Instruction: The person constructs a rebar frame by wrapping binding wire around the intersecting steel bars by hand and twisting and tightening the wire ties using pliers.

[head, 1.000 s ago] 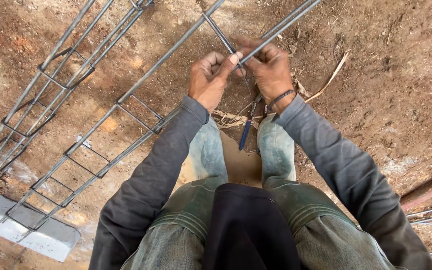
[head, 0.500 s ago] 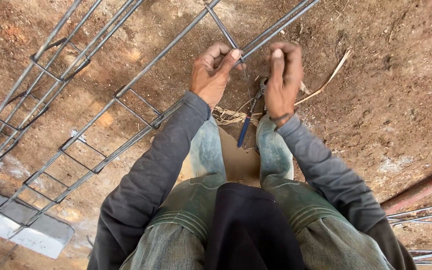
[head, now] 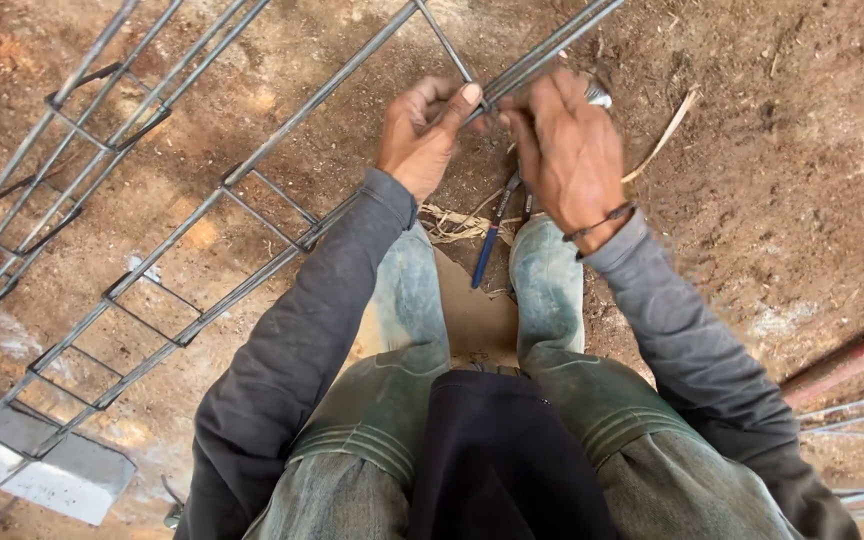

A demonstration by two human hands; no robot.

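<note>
I am crouched over a long steel rebar cage (head: 252,170) that lies on bare reddish soil. My left hand (head: 422,135) grips the bar where a square stirrup (head: 447,45) crosses it, thumb pressed on the joint. My right hand (head: 567,150) is closed over the same joint from the right, on the paired bars (head: 552,45), with something small and metallic showing behind its fingers. A blue-handled pair of pliers (head: 492,235) lies on the ground between my knees, beside a bundle of thin tie wire (head: 452,225).
A second rebar cage (head: 52,150) lies parallel at the left. A grey concrete block (head: 42,470) props the near cage's end at the lower left. A reddish pipe (head: 842,365) and loose bars (head: 852,410) lie at the right. A flat board (head: 477,320) sits under my legs.
My right hand, lifted open-fingered off the bars half a second ago, has closed down again on the joint next to my left hand. My left hand has stayed on the bar.
</note>
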